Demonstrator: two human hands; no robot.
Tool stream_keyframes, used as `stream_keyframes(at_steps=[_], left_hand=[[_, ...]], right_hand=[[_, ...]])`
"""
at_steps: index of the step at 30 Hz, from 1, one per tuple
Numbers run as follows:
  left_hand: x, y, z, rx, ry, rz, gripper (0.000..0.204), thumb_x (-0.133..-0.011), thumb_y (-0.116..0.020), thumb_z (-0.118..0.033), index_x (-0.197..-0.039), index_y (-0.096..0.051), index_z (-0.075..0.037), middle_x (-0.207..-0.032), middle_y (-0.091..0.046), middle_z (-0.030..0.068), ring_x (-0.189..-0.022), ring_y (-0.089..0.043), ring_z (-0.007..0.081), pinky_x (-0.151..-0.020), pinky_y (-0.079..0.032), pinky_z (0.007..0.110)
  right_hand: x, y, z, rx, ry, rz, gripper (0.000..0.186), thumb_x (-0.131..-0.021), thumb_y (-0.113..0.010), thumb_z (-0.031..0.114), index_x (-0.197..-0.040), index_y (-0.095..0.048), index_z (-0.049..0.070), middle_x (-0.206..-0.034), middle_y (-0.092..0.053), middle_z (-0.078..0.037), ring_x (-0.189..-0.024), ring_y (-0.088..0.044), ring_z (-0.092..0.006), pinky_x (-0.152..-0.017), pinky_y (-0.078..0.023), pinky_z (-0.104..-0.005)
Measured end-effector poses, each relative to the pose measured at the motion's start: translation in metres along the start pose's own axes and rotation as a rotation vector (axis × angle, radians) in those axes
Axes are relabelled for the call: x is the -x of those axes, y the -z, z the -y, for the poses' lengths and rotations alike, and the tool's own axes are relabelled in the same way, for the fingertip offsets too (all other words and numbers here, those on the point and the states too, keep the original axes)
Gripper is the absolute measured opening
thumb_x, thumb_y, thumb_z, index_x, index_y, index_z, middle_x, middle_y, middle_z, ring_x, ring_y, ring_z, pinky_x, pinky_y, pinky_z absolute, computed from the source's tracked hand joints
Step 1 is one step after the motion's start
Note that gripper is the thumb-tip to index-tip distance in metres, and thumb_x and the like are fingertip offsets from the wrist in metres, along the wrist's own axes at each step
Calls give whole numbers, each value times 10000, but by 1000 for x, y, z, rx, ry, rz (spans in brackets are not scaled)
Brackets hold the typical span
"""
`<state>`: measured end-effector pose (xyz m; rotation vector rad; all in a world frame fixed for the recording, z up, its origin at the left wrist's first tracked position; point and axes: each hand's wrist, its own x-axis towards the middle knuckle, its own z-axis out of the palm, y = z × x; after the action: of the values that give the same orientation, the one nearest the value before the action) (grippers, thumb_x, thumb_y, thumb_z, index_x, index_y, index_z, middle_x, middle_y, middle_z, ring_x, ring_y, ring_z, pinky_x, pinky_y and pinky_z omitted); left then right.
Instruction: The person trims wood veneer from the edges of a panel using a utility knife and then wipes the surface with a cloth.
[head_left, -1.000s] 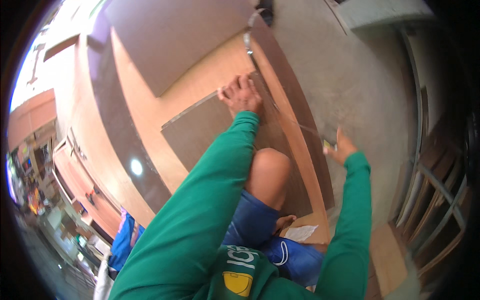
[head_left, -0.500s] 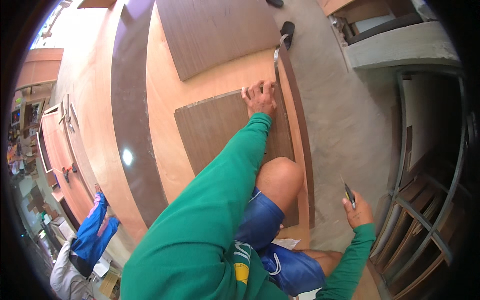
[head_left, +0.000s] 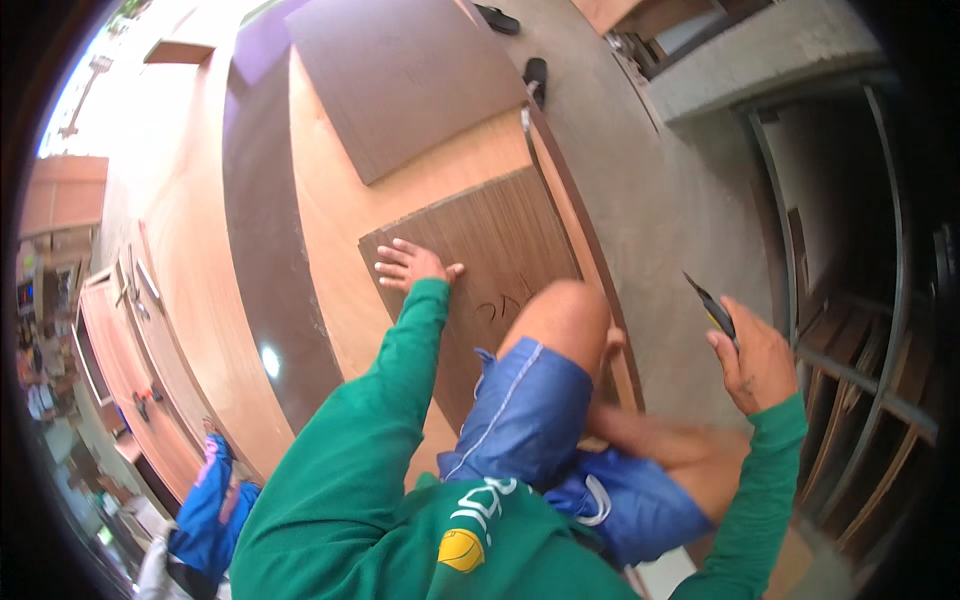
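Observation:
My left hand (head_left: 412,266) lies flat with its fingers spread on a brown wood-grain panel (head_left: 500,225), near that panel's left edge. Dark handwritten marks show on the panel just in front of my bent knee. Out to the right, over the grey floor, my right hand (head_left: 757,355) is closed around a utility knife (head_left: 716,312), dark with a touch of yellow. Its thin blade points up and to the left, apart from any wood. Beneath the panel runs a light plywood sheet (head_left: 330,190).
A larger brown panel (head_left: 400,75) lies farther ahead on the plywood. Left of me is a long dark brown strip (head_left: 262,220). At right stands a metal rack (head_left: 895,250) with boards. Black sandals (head_left: 536,80) lie on the floor. Another person (head_left: 205,530) works at lower left.
My left hand has moved from the panel's far edge back and left onto its face, fingers now spread. My right hand has risen and shifted right with the knife. My knees have shifted.

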<state>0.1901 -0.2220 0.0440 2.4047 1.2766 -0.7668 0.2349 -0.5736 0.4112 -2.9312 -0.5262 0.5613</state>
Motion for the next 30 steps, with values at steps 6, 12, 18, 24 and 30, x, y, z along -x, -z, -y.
stream_keyframes(at_steps=[6, 12, 18, 24, 30], left_hand=[[-20, 13, -25, -199, 149, 281, 1401, -632, -876, -554, -1527, 3, 70, -1573, 56, 356, -1475, 41, 489, -1180, -71, 611], [-108, 92, 49, 507, -192, 713, 502, -812, -771, -467, -1071, -705, -42, -947, -734, 86, -837, -701, 243, -745, -560, 458], [-91, 177, 145, 250, -83, -276, 304, -894, -703, -386, -837, -692, -88, -782, -718, 40, -773, -693, 219, -700, -555, 414], [-57, 156, 143, 1155, 192, -503, 286, -960, -643, -258, -780, -605, -40, -662, -631, 57, -520, -581, 105, -420, -474, 261], [15, 120, -60, 985, -471, -297, 336, -884, -672, -235, -1160, -613, -52, -1040, -633, 116, -918, -636, 271, -873, -530, 399]], right_hand=[[-20, 1, 55, -119, 121, -3, 383, -944, -599, 228, -1250, -553, 2, -1059, -653, -238, -968, -619, -433, -820, -499, -461], [-111, -18, 100, -307, 286, -97, 351, -969, -572, 271, -1191, -562, -1, -951, -658, -244, -900, -633, -433, -767, -494, -461], [-191, -36, 145, -481, 458, 45, 324, -972, -570, 282, -1120, -563, -6, -764, -607, -179, -706, -597, -322, -679, -477, -403], [-267, -58, 182, -568, 500, 24, 370, -949, -619, 322, -1088, -597, -20, -733, -610, -82, -676, -590, -175, -631, -465, -335], [-323, -86, 191, -1191, 300, -190, 349, -964, -632, 331, -1059, -609, -4, -729, -600, 0, -563, -521, -47, -511, -443, -225]])
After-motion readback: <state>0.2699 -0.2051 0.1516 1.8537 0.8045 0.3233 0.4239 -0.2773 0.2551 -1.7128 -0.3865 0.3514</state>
